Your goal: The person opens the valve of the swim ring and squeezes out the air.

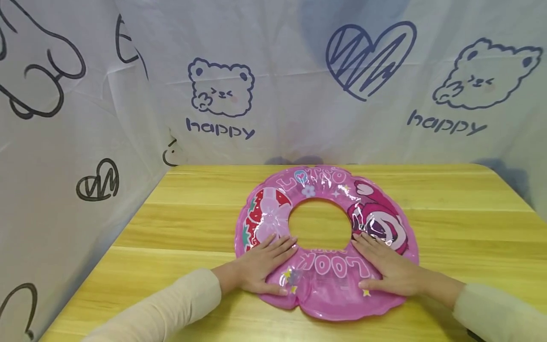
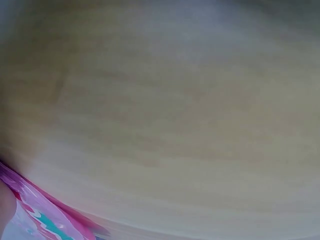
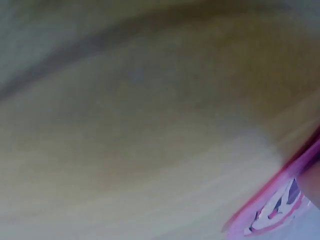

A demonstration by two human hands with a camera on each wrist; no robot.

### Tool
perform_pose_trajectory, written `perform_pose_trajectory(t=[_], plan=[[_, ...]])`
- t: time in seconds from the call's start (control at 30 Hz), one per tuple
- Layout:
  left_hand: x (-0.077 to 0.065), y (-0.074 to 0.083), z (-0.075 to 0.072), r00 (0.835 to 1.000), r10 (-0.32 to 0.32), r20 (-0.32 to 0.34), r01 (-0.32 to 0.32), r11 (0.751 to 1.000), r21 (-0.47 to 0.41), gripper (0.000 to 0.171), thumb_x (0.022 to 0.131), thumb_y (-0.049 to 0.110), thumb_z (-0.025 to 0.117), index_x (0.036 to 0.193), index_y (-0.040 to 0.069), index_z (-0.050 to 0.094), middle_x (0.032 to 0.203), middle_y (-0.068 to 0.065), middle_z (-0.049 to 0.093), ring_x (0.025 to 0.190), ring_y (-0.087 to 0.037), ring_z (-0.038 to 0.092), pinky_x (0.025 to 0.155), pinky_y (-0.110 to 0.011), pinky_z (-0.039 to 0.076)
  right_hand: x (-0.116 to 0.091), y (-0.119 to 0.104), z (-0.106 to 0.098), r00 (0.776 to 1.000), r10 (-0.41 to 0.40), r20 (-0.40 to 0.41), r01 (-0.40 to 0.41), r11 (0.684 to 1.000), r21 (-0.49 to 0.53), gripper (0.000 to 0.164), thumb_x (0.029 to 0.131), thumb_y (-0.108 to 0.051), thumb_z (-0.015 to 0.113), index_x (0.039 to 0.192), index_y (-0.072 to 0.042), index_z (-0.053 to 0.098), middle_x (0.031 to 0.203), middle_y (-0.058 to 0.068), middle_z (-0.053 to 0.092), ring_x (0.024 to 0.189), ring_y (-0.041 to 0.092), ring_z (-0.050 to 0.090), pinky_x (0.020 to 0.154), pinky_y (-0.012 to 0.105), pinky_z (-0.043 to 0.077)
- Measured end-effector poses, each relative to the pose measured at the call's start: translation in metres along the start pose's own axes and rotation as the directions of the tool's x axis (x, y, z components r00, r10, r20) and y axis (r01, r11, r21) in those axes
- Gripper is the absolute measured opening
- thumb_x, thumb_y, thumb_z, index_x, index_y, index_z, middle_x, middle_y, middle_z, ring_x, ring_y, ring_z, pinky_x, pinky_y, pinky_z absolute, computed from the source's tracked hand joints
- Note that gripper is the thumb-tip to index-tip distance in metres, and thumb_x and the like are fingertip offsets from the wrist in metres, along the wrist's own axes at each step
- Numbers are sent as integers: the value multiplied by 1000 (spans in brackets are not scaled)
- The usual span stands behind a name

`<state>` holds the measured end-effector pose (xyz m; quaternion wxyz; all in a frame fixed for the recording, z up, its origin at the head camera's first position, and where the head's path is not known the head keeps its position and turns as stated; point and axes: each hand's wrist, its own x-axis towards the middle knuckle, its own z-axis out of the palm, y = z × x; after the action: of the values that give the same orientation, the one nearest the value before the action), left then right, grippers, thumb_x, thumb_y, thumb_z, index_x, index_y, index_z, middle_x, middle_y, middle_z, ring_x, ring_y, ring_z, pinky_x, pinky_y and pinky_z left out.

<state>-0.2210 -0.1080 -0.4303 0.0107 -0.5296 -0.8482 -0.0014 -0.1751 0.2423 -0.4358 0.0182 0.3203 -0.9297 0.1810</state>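
A pink inflatable swim ring (image 1: 329, 285) with strawberry, bear and lettering prints lies flat on the table, its round hole showing the wood. My left hand (image 1: 267, 266) rests on the ring's near left part, fingers straight and pointing toward the hole, thumb to the right. On the near right part lies my right hand (image 1: 391, 268), palm down with straight fingers over the edge of the bear print. In the left wrist view only a corner of the swim ring (image 2: 47, 215) shows at the lower left; in the right wrist view its edge (image 3: 265, 210) is at the lower right.
The yellow wooden table (image 1: 179, 228) extends to both sides of the ring. Behind it and on the left hang white cloth sheets (image 1: 290, 109) printed with hearts, bears and the word "happy".
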Motion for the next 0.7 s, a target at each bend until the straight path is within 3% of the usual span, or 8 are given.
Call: perform_pose_trajectory(t=[0.23, 0.37, 0.53, 0.7], plan=[[1, 5, -1, 999, -39, 10, 39, 998, -41, 92, 85, 63, 43, 149, 5, 11, 157, -11, 7, 146, -26, 3, 118, -45, 4, -3, -1, 10, 991, -111, -72, 92, 971, -220, 91, 81, -57, 59, 144, 1, 26, 150, 24, 26, 146, 22, 0, 112, 16, -16], [0, 12, -4, 998, -55, 7, 55, 989, -136, 92, 87, 61, 42, 149, 2, 8, 157, -14, 5, 145, -28, 2, 117, -47, 4, -1, -6, 13, 974, -192, -124, 138, 927, -349, 94, 80, -62, 56, 143, 2, 28, 147, 24, 31, 145, 26, 4, 116, 22, -12], [0, 15, -3, 998, -69, 5, 69, 980, -186, 94, 88, 68, 31, 149, 3, 2, 156, -16, 3, 145, -29, 1, 117, -48, 4, 4, -26, 15, 949, -285, -131, 230, 916, -330, 88, 85, -55, 56, 144, 3, 26, 148, 24, 29, 145, 25, 8, 116, 20, -6], [2, 17, -2, 997, -82, 8, 82, 977, -196, 94, 87, 68, 34, 149, 5, 2, 157, -15, 2, 145, -29, 0, 117, -48, 3, 11, -51, 20, 957, -274, -91, 245, 938, -246, 84, 89, -51, 51, 147, 0, 18, 152, 21, 22, 146, 16, -2, 114, 15, -8]])
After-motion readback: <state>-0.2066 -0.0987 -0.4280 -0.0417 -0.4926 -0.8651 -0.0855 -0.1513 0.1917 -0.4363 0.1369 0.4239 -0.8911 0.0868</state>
